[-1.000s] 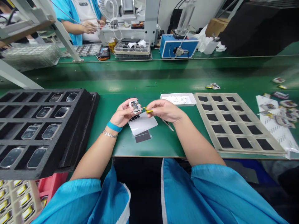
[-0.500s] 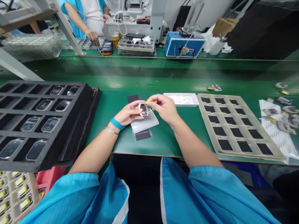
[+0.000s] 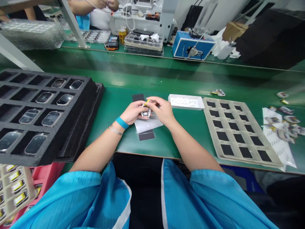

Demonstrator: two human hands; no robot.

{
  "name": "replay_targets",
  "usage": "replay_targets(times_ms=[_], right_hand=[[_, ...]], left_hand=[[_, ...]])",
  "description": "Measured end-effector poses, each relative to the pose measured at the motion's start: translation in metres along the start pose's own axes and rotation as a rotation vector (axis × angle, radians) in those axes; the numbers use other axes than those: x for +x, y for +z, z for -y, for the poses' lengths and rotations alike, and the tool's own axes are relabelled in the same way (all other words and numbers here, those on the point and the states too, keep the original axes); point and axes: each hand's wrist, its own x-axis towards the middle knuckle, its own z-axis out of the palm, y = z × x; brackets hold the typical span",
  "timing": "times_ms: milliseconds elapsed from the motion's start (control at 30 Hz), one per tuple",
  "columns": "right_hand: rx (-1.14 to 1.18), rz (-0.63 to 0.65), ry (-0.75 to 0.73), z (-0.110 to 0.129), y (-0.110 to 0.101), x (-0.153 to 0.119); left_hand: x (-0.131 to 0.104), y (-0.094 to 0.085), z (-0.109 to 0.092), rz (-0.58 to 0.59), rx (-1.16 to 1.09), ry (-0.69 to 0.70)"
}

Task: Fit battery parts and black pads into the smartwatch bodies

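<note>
Above the middle of the bench, my left hand (image 3: 131, 112) grips a small smartwatch case (image 3: 145, 113) by its side, with the electronics inside exposed. My right hand (image 3: 163, 109) pinches a thin yellow piece (image 3: 147, 102) at the case's upper edge; its exact kind is too small to make out. Whether the piece is attached to the case is hidden by the fingers. Below both hands, a white sheet (image 3: 147, 125) lies over a dark strip (image 3: 146, 135) on the green bench.
Black foam trays (image 3: 47, 105) with watch screens stand at left. A shallow white box (image 3: 186, 101) holds tiny parts. At right are a beige compartment tray (image 3: 240, 130) and several loose watch parts (image 3: 287, 128). Low left, another tray (image 3: 16, 190) holds yellow-topped parts. A co-worker's arm (image 3: 83, 7) shows behind.
My right hand has come closer to my left, bringing the yellow piece down against the watch case. The case has tilted. The view has shifted slightly, and the co-worker's hand has risen.
</note>
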Motion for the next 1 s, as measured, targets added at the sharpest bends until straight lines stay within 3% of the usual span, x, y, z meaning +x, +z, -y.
replay_targets(times_ms=[100,167,333,467,600,1000], right_hand=[[0.012,-0.028,0.077,-0.009,0.006,0.005],[-0.118,0.024,0.085,-0.014,0.009,0.007],[-0.488,0.240,0.107,-0.018,0.014,0.004],[-0.562,0.228,0.099,-0.018,0.017,0.002],[-0.595,0.219,0.106,-0.018,0.019,0.002],[-0.556,0.235,0.112,-0.021,0.019,0.006]], left_hand=[[0.000,-0.007,-0.008,-0.177,-0.026,0.009],[0.000,-0.014,-0.014,-0.244,-0.040,0.003],[-0.001,-0.024,-0.018,-0.163,0.031,-0.099],[0.001,-0.021,-0.015,-0.159,0.065,-0.112],[0.004,-0.017,-0.010,-0.233,0.006,-0.040],[0.007,-0.016,-0.005,-0.268,-0.043,-0.022]])
